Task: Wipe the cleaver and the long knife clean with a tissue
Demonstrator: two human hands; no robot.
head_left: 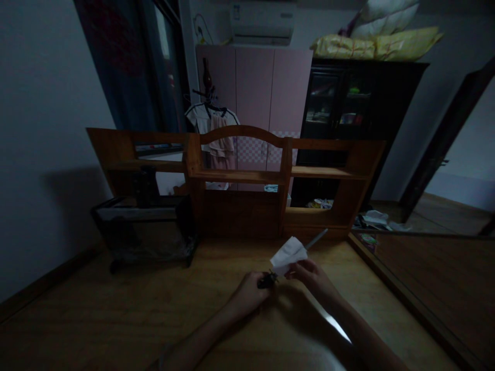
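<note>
My left hand (251,292) is closed round a small black object (267,280) with thin, spiky ends; its kind is too dark to make out. Just to the right, my right hand (309,275) pinches a piece of white paper or tissue (288,255), whose lower edge hangs close to the black object. Whether the two touch, I cannot tell. Behind the paper a slim grey rod (317,238) slants up to the right, its lower end hidden. Both hands are over the wooden desk top (216,257).
A wooden shelf unit (240,176) stands along the desk's far edge. At the left is a dark glass-sided tank (143,234) with a black box on top. A raised wooden edge (402,293) runs down the right side. Pink wardrobe doors (253,93) are farther back.
</note>
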